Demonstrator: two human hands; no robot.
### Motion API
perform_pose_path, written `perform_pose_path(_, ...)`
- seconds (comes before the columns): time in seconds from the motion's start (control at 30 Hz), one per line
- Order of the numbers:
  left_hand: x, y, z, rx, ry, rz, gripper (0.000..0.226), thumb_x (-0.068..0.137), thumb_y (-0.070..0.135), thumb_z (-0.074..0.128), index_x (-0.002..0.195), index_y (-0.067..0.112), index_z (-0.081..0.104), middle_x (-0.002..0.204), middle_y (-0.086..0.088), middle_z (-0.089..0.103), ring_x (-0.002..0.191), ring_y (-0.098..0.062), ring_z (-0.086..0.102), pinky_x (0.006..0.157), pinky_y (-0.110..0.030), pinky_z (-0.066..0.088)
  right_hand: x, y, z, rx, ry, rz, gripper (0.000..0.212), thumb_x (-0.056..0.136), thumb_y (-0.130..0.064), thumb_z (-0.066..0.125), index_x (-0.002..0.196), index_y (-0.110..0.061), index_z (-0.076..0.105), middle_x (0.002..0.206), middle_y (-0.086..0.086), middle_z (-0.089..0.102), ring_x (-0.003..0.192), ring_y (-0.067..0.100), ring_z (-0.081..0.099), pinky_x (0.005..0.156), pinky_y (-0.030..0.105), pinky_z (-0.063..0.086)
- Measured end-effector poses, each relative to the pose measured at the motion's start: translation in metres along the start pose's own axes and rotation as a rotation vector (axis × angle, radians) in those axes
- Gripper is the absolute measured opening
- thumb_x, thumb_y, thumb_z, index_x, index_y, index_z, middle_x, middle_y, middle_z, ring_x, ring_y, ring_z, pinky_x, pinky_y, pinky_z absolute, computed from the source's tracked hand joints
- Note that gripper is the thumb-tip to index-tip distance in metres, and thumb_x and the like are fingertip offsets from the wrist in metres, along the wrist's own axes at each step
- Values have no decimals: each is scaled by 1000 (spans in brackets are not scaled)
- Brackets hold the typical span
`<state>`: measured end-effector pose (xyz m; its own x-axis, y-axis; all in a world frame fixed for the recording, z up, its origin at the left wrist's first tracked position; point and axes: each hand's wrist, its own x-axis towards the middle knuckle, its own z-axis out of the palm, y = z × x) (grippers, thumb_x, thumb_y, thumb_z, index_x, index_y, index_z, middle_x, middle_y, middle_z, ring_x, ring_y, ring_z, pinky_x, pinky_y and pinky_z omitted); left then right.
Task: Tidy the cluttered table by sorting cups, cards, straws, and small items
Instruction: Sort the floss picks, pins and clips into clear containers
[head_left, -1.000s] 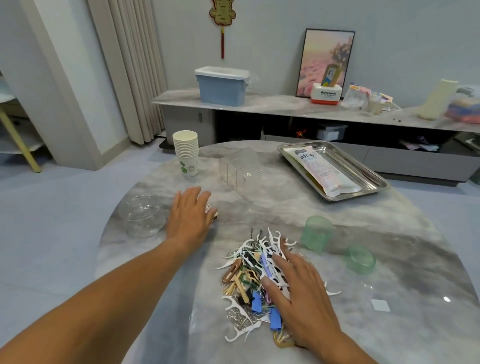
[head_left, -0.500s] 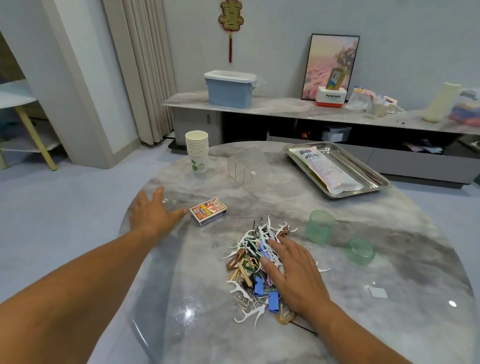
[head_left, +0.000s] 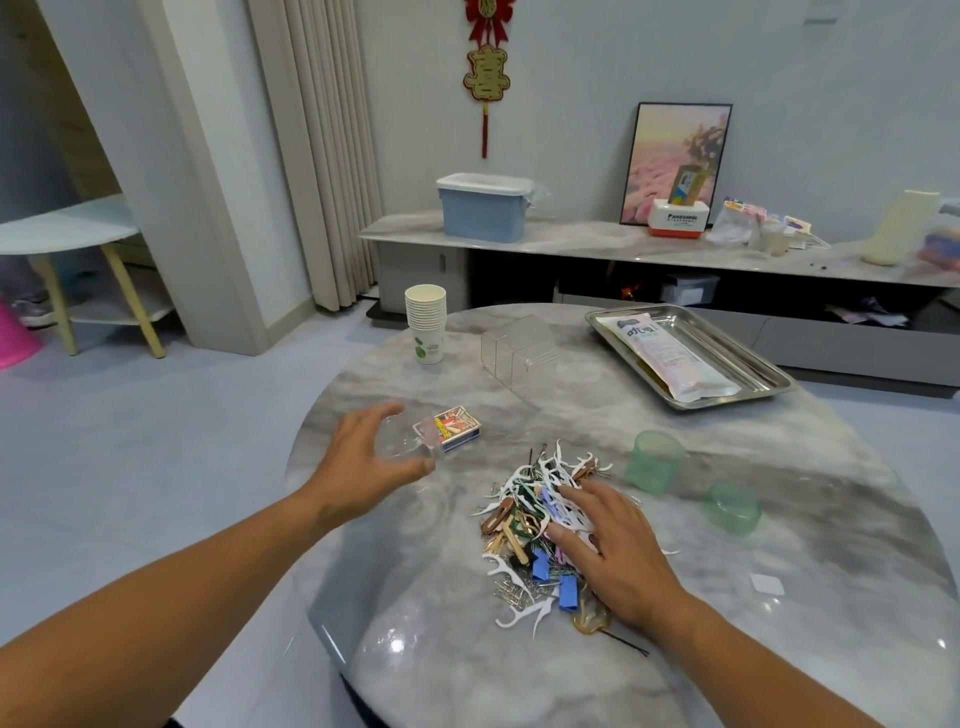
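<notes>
My left hand (head_left: 358, 462) grips a clear plastic bowl (head_left: 408, 448) just above the left part of the round marble table (head_left: 810, 649). A box of playing cards (head_left: 462, 427) lies right behind the bowl and shows partly through it. My right hand (head_left: 615, 545) rests flat, fingers spread, on a pile of small items (head_left: 522, 525): white floss picks, blue clips, paper clips and hair pins. A stack of paper cups (head_left: 426, 325) stands at the far left edge. Two green plastic cups (head_left: 654, 462) (head_left: 732, 508) sit to the right of the pile.
A clear divided organiser (head_left: 519, 348) stands at the table's far middle. A steel tray (head_left: 753, 348) at the far right holds a white packet (head_left: 665, 358). A small white square (head_left: 767, 584) lies near my right forearm. A long sideboard with boxes runs behind the table.
My left hand left the card box, went left to the clear bowl, took hold of it and brought it back toward the cards. My right hand stayed on the pile.
</notes>
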<state>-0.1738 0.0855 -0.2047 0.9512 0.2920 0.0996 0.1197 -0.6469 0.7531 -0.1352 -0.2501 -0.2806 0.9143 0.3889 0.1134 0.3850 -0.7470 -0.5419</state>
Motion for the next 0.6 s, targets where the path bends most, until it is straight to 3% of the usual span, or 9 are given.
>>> perform_pose_path(0.07, -14, 10, 4, -255, -30, -141, 62, 76, 57, 79, 130, 35, 57, 132, 5, 53, 115, -13, 54, 90, -29, 48, -9, -5, -2, -30, 50, 7, 76, 86, -86, 26, 147, -44, 43, 157, -14, 34, 146, 6, 22, 123, 38, 15)
perform_pose_path(0.13, -23, 21, 11, -528, -63, -406, 48, 84, 59, 69, 119, 26, 65, 118, -8, 64, 90, -19, 61, 74, -31, 49, -16, -10, -2, -45, 99, 13, 74, 87, -84, 27, 146, -42, 46, 156, -12, 36, 145, 7, 24, 123, 43, 14)
perform_pose_path(0.2, -32, 31, 16, -833, -163, -685, 55, 85, 64, 64, 115, 18, 64, 105, -19, 65, 73, -27, 60, 67, -34, 52, -21, -19, -5, -28, 131, -9, 73, 87, -82, 31, 144, -41, 48, 155, -12, 38, 145, 8, 26, 123, 43, 14)
perform_pose_path(0.27, -37, 35, 17, -1086, -250, -838, 63, 81, 69, 65, 111, 14, 61, 113, -28, 63, 79, -36, 65, 66, -36, 58, -24, -38, -10, 21, 146, -42, 72, 84, -80, 38, 142, -39, 51, 152, -13, 41, 143, 9, 30, 122, 39, 17)
perform_pose_path(0.37, -44, 37, 23, -1221, -387, -902, 70, 76, 75, 64, 114, 17, 57, 126, -33, 60, 95, -43, 67, 69, -41, 60, -22, -74, -14, 138, 106, -112, 79, 75, -79, 56, 143, -41, 48, 152, -14, 40, 142, 6, 34, 119, 32, 28)
perform_pose_path(0.47, -53, 44, 27, -1209, -549, -854, 71, 71, 74, 67, 115, 20, 54, 128, -26, 63, 97, -40, 67, 70, -43, 59, -17, -112, -12, 286, 5, -167, 98, 67, -67, 78, 150, -49, 31, 159, -15, 25, 145, -1, 26, 119, 27, 28)
perform_pose_path(0.6, -61, 54, 22, -1100, -617, -805, 69, 68, 72, 70, 111, 20, 56, 100, -18, 68, 78, -32, 68, 76, -42, 58, -5, -146, -10, 380, 13, -141, 107, 70, -43, 84, 155, -49, 19, 153, -12, 25, 139, 0, 33, 110, 19, 32)
